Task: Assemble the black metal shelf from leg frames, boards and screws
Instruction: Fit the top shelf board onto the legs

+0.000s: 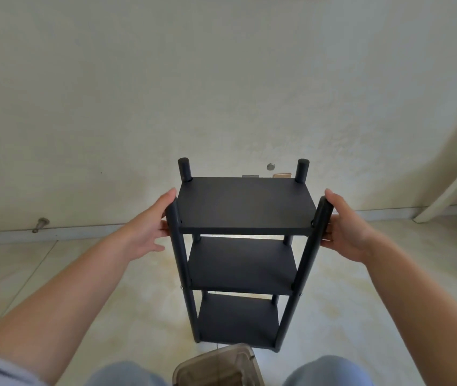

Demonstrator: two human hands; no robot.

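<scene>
While standing upright on the pale floor [82,274] just in front of the wall [221,93], seen from the head camera: the black metal shelf [245,204], all three boards seated between four posts, looks close to finished.

Left hand [149,227] against the near left post [178,246], right hand [347,229] against the near right post [312,246], thumbs up by the post tops. Fingers relaxed and loosely spread on both sides, touching the tubes without wrapping them: a released, steadying contact, not a clench.

Judged as a final check for squareness and wobble. To do it well:

- Press evenly inward from both sides, low on the posts and not only at the tips.
- Rock gently front to back and side to side, feeling for play at each board.
- Look over the small screw heads by the middle board [241,263], barely visible here, and retighten any that give.
- Confirm all four feet sit flat by the bottom board [238,319].
- Mind the clear plastic container [219,366] just in front of the knees when stepping back.
</scene>
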